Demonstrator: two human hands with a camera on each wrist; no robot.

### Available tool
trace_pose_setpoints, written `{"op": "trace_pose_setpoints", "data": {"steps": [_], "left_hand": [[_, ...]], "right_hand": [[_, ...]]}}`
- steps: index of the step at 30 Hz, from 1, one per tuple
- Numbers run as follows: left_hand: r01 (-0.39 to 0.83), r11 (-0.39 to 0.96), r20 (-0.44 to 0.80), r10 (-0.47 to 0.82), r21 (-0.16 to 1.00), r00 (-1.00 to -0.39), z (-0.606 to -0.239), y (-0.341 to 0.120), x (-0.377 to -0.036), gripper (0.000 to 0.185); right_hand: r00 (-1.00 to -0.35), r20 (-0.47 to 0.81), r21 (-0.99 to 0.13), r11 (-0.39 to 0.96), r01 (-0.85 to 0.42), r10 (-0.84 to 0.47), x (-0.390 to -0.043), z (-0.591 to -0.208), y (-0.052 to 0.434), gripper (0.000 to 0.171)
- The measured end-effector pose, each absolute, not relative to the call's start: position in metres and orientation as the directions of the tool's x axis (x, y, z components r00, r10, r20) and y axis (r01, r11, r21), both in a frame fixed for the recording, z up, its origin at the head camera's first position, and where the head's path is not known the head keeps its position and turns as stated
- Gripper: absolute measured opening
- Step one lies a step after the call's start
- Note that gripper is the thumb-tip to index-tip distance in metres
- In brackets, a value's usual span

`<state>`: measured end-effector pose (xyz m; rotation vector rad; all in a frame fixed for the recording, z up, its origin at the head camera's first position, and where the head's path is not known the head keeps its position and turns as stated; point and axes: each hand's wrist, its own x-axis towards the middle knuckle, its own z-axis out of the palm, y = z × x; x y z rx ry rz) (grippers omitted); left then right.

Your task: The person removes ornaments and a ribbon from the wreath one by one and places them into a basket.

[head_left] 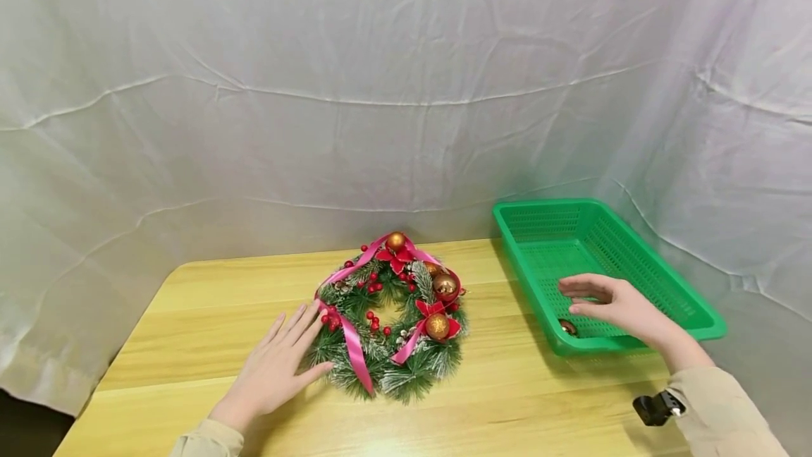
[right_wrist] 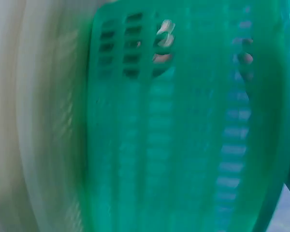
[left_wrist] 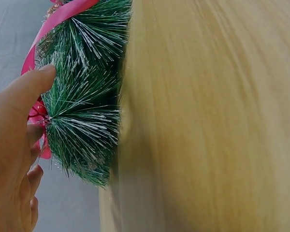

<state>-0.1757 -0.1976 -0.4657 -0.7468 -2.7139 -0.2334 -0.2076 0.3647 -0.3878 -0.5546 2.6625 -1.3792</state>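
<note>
A Christmas wreath (head_left: 390, 316) of frosted green needles, pink ribbon, red berries and gold baubles lies flat on the wooden table (head_left: 520, 400). My left hand (head_left: 282, 362) lies flat with straight fingers against the wreath's left edge; the left wrist view shows the thumb touching the needles (left_wrist: 82, 111). My right hand (head_left: 605, 302) hovers open over the near end of a green plastic basket (head_left: 641, 259). One gold bauble (head_left: 567, 328) lies in the basket's near corner, just below that hand. The right wrist view shows the basket's perforated wall (right_wrist: 183, 135), blurred.
A creased white cloth (head_left: 380, 90) hangs behind and beside the table. The basket sits at the table's right edge, partly over it. A black wrist camera mount (head_left: 656, 407) shows by my right sleeve. Bare tabletop lies in front of the wreath.
</note>
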Motion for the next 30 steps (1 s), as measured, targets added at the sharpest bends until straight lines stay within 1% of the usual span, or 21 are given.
{"op": "trace_pose_setpoints", "data": {"steps": [4, 8, 12, 15, 17, 20, 26, 28, 30], "left_hand": [[0.519, 0.851, 0.339, 0.467, 0.077, -0.817, -0.466, -0.198, -0.176, 0.082], [0.517, 0.852, 0.337, 0.466, 0.078, -0.818, -0.465, -0.198, -0.176, 0.082], [0.519, 0.851, 0.34, 0.466, 0.079, -0.817, -0.465, -0.198, -0.176, 0.082], [0.515, 0.853, 0.328, 0.466, 0.08, -0.822, -0.465, -0.198, -0.176, 0.082], [0.512, 0.855, 0.318, 0.465, 0.08, -0.826, -0.465, -0.198, -0.176, 0.082], [0.509, 0.857, 0.312, 0.464, 0.078, -0.829, -0.465, -0.198, -0.176, 0.082], [0.506, 0.859, 0.304, 0.461, 0.084, -0.834, -0.464, -0.198, -0.174, 0.082], [0.502, 0.86, 0.292, 0.459, 0.089, -0.839, -0.464, -0.197, -0.174, 0.082], [0.5, 0.861, 0.285, 0.458, 0.093, -0.842, -0.463, -0.197, -0.174, 0.082]], "right_hand": [[-0.935, 0.175, -0.825, 0.472, -0.31, -0.309, -0.201, -0.382, 0.339, 0.042], [-0.902, 0.271, -0.838, 0.379, -0.393, -0.336, -0.193, -0.382, 0.3, 0.037], [-0.87, 0.349, -0.87, 0.225, -0.439, -0.348, -0.186, -0.394, 0.258, 0.037], [-0.862, 0.406, -0.881, 0.12, -0.457, -0.303, -0.184, -0.407, 0.23, 0.038], [-0.851, 0.443, -0.873, 0.083, -0.482, -0.28, -0.184, -0.415, 0.214, 0.039], [-0.836, 0.482, -0.85, 0.093, -0.519, -0.264, -0.185, -0.426, 0.193, 0.039], [-0.786, 0.567, -0.76, 0.212, -0.614, -0.247, -0.18, -0.426, 0.161, 0.038], [-0.792, 0.563, -0.754, 0.246, -0.609, -0.236, -0.177, -0.422, 0.155, 0.037], [-0.814, 0.535, -0.766, 0.277, -0.581, -0.228, -0.175, -0.42, 0.151, 0.037]]}}
